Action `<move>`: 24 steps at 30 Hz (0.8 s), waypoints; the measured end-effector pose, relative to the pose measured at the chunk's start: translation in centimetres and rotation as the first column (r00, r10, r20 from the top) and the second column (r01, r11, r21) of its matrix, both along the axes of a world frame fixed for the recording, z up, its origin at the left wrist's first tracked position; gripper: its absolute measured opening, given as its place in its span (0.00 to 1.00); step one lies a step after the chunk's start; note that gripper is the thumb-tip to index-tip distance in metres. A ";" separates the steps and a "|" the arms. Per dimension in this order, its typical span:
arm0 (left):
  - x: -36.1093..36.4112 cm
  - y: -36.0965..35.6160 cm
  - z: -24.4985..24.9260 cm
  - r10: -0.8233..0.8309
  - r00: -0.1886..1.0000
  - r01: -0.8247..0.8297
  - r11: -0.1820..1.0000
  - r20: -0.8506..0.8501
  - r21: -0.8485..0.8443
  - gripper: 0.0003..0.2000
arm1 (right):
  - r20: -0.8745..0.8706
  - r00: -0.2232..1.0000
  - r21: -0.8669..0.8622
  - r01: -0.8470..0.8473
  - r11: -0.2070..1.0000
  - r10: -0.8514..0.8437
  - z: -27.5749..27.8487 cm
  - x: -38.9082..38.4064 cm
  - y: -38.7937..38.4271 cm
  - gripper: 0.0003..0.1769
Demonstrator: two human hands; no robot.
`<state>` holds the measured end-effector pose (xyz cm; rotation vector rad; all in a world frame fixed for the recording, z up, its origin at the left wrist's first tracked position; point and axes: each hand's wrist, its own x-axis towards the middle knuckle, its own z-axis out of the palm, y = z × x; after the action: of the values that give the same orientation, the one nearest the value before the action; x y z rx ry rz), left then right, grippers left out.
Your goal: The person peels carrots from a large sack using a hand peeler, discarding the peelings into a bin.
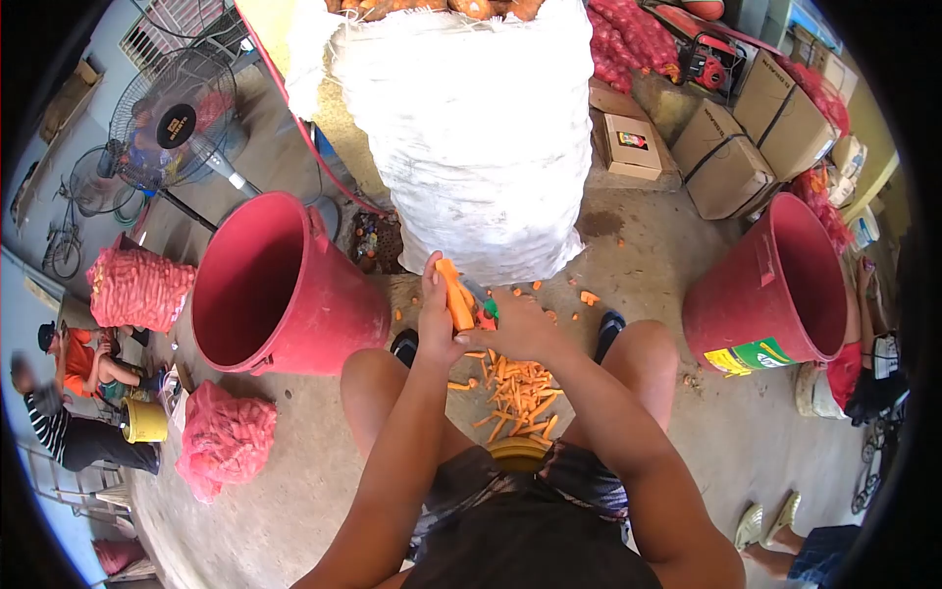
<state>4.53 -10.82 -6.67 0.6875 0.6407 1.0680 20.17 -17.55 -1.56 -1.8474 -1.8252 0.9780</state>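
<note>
In front of my knees, my left hand [435, 319] is wrapped round a thick, bright orange carrot [454, 296], tilted with one end pointing up and away. My right hand [517, 329] grips a knife [491, 308] with a green handle, its grey blade lying along the carrot's right side; the fingers partly cover the handle. Below both hands, a heap of orange peelings [518, 398] lies between my legs. Just beyond stands a tall white sack [471, 147], filled to the top with brownish-orange roots [471, 8].
A large red bin [339, 314] stands to the left, another red bin [726, 299] to the right. Pink mesh bags [228, 432] sit at left, near a fan [177, 126] and two seated people. Cardboard boxes [721, 162] are stacked at back right. Someone's sandalled feet [765, 525] show lower right.
</note>
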 end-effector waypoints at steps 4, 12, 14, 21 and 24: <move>0.0 -0.1 0.1 0.035 0.999 -0.036 0.998 -0.023 -0.044 0.22 | -0.044 0.999 -0.019 -0.005 1.000 0.004 -0.8 -0.3 0.2 0.48; -0.2 0.2 -0.1 0.208 0.976 -0.207 0.978 0.061 -0.028 0.21 | 0.016 0.990 0.106 0.135 0.985 -0.138 -1.9 -2.3 -0.9 0.43; -0.3 0.1 -0.3 0.230 0.968 -0.229 0.973 0.095 -0.025 0.23 | 0.046 0.984 0.160 0.162 0.974 -0.171 -2.9 -2.6 -0.9 0.43; -3.5 1.4 -0.5 -0.154 0.827 0.136 0.988 0.541 0.074 0.34 | 0.172 0.983 0.409 -0.011 0.912 -0.065 -2.3 1.4 0.3 0.39; -5.3 1.1 0.9 -0.283 0.904 0.316 0.948 0.321 -0.052 0.32 | 0.251 0.967 0.555 -0.174 0.814 0.035 -0.7 5.1 1.0 0.37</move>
<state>-0.73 -9.69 -5.81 0.4944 0.3014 0.8253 25.25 -16.54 -2.29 -1.5278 -2.0763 0.1829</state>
